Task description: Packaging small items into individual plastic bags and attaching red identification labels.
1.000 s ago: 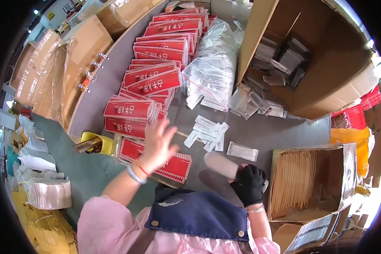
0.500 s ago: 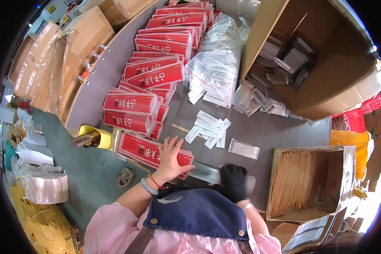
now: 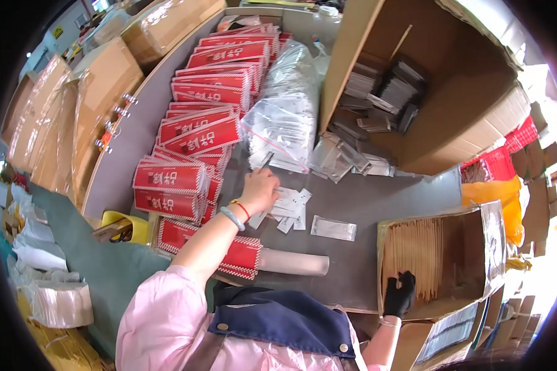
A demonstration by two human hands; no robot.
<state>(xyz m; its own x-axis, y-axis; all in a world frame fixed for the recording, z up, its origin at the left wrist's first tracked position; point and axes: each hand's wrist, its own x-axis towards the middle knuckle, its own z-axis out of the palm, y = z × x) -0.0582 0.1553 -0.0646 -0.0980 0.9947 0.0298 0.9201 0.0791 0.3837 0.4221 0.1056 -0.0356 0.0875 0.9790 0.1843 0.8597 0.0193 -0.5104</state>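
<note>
My left hand (image 3: 261, 193) is bent over a loose pile of small white printed packets (image 3: 288, 203); its fingers are curled and their tips hidden. My right hand (image 3: 400, 294), in a black glove, reaches into a cardboard box of thin wooden sticks (image 3: 414, 250). Its thumb and forefinger are apart at the near ends of the sticks. Under my left forearm lies a red printed paper sleeve (image 3: 241, 255) with a checked border. A pale flat strip (image 3: 294, 262) extends from the sleeve's right end. One clear flat packet (image 3: 333, 228) lies right of the white packets.
Stacked red sleeves (image 3: 170, 176) line the table's left side. Beside them lies a clear bag of white packets (image 3: 284, 117). A tall carton (image 3: 470, 117) holding flat packets stands back right. A yellow container (image 3: 141, 230) is at the left edge.
My left hand has left the red sleeve and moved up to the white packets. My right hand has moved right, from the table's front edge to the stick box. The view has shifted.
</note>
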